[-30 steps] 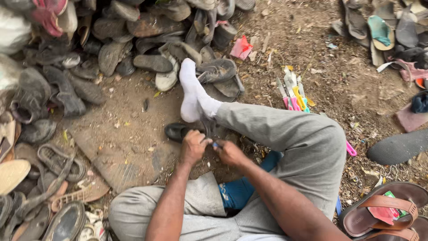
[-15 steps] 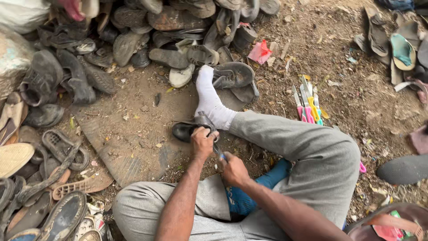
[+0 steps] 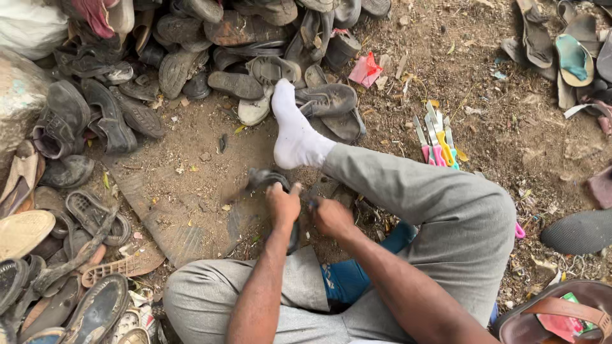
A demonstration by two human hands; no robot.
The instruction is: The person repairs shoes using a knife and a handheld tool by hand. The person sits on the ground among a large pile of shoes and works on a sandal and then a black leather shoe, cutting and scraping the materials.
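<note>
Since the earlier frames your view has been drifting left and closer, and your hands are now sitting nearer the middle of the picture, with the dark shoe sole blurring as it turns in your grip. Your left hand point(image 3: 284, 204) is gripping that dark shoe sole point(image 3: 268, 179) from above, its fingers curling shut around the sole's near end. The sole is lying low over the dirt ground point(image 3: 191, 165), just below your white-socked foot point(image 3: 294, 130) and just beyond your knuckles. Your right hand point(image 3: 331, 218) is pressing in just beside the left one, its fingers closing around a thin tool whose kind you cannot tell from here, since it is almost hidden. Your grey trouser leg point(image 3: 433, 210) is crossing over to the right. A bundle of bright-handled knives point(image 3: 437, 141) is lying on the dirt beyond that leg, well apart from your hands. A heap of worn shoes point(image 3: 191, 51) is piling up along the top and left. A brown bag point(image 3: 561, 315) is sitting at the lower right corner.
</note>
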